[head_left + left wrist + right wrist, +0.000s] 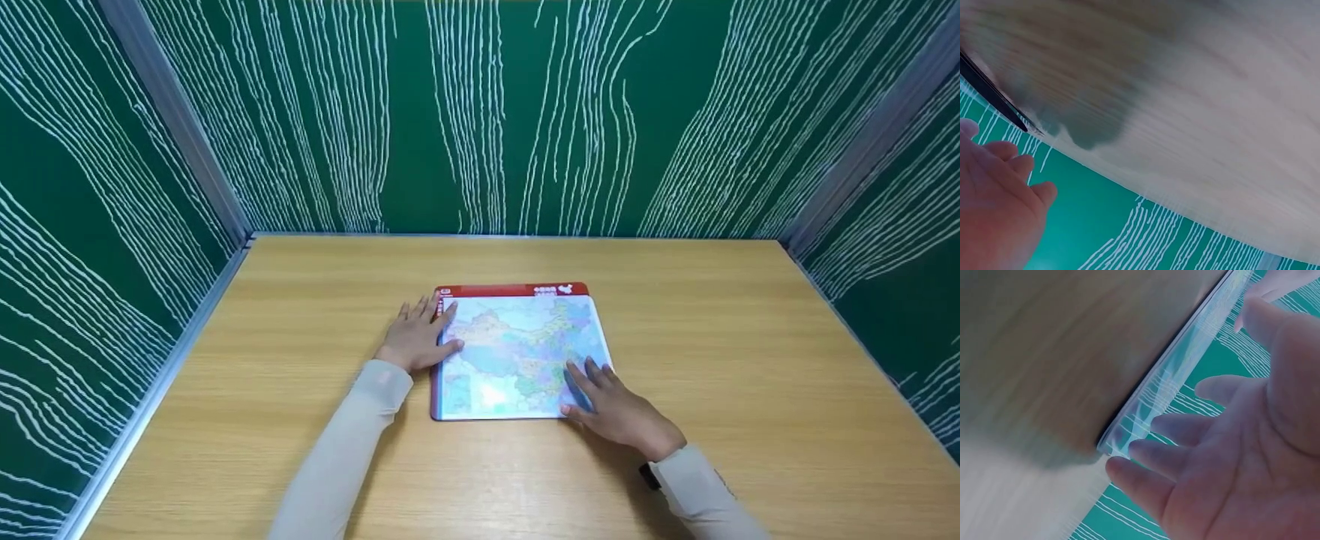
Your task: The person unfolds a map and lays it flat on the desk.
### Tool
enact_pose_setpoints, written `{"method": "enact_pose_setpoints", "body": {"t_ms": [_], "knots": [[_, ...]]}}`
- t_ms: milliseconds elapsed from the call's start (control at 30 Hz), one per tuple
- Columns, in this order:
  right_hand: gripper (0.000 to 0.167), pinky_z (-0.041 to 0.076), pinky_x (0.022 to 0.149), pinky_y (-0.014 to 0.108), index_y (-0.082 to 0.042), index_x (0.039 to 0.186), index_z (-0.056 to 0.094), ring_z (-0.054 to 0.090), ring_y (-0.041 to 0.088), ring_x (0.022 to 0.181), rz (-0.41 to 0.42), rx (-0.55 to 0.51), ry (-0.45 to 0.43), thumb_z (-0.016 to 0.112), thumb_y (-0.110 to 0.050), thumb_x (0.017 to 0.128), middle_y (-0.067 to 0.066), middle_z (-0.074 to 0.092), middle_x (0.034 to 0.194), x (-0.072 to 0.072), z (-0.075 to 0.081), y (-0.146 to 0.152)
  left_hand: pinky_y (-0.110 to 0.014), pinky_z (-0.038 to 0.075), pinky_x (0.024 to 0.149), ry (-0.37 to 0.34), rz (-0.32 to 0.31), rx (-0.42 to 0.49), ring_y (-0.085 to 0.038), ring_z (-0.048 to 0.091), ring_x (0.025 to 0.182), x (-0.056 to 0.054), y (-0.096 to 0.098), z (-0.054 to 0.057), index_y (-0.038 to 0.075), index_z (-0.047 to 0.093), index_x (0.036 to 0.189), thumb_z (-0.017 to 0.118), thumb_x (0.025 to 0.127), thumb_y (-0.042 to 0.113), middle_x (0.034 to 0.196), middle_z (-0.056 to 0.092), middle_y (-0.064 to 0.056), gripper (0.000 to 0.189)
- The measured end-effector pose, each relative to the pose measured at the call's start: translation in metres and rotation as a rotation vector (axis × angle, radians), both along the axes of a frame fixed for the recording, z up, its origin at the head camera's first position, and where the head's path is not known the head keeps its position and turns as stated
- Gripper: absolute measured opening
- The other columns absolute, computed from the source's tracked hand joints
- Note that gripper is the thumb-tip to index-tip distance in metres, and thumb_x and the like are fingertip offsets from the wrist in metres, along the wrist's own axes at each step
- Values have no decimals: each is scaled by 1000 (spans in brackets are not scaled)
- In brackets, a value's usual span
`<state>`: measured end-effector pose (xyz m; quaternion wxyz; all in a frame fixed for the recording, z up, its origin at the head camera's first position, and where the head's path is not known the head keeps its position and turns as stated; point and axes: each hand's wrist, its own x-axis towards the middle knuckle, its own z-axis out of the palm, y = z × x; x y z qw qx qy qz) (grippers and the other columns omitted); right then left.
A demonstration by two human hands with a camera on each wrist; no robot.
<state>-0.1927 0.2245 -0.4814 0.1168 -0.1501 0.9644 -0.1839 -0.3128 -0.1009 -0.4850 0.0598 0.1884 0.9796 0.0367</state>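
Note:
A flat, rectangular map board (517, 337) with a red border along its top and left lies on the wooden table. Its glossy face carries a pastel-coloured map, with glare near the bottom. At the board's left edge is my left hand (418, 336), thumb and index finger over the border, the other fingers extended. My right hand (622, 412) is at the lower right corner, its fingers spread over the map. In the right wrist view the right hand (1241, 439) has straight, parted fingers beside the board's glossy edge (1168, 371). The left wrist view shows the left hand (999, 202) near the board's dark edge (991, 93).
The wooden table (750, 337) extends around the board on all sides. Green panels with white wavy lines (525, 112) enclose it at the back and both sides, joined by grey metal posts (180, 112). A dark band (649, 476) sits at the right wrist.

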Motion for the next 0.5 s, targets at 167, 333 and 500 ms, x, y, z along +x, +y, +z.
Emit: {"method": "enact_pose_setpoints", "body": {"t_ms": [167, 333, 500], "knots": [[75, 33, 101, 69, -15, 154, 21, 13, 50, 143, 5, 17, -22, 46, -54, 96, 25, 14, 158, 2, 0, -3, -54, 7, 120, -27, -16, -21, -29, 11, 150, 2, 2, -2, 31, 16, 154, 40, 91, 66, 163, 12, -3, 76], [72, 36, 97, 70, -12, 152, 26, 19, 54, 140, 19, 53, 3, 49, -50, 96, 30, 19, 155, 2, 1, -6, -54, 6, 120, -74, -18, -38, -24, 8, 150, 0, 5, -4, 34, 12, 154, 38, 91, 66, 163, 8, 1, 75], [66, 41, 90, 70, -9, 150, 31, 20, 60, 135, 54, 99, 10, 50, -45, 97, 36, 18, 152, 2, 2, -10, -52, 5, 121, -110, -11, -25, -22, 6, 151, -2, 6, -4, 34, 15, 154, 40, 92, 64, 163, 8, 0, 73]]}}
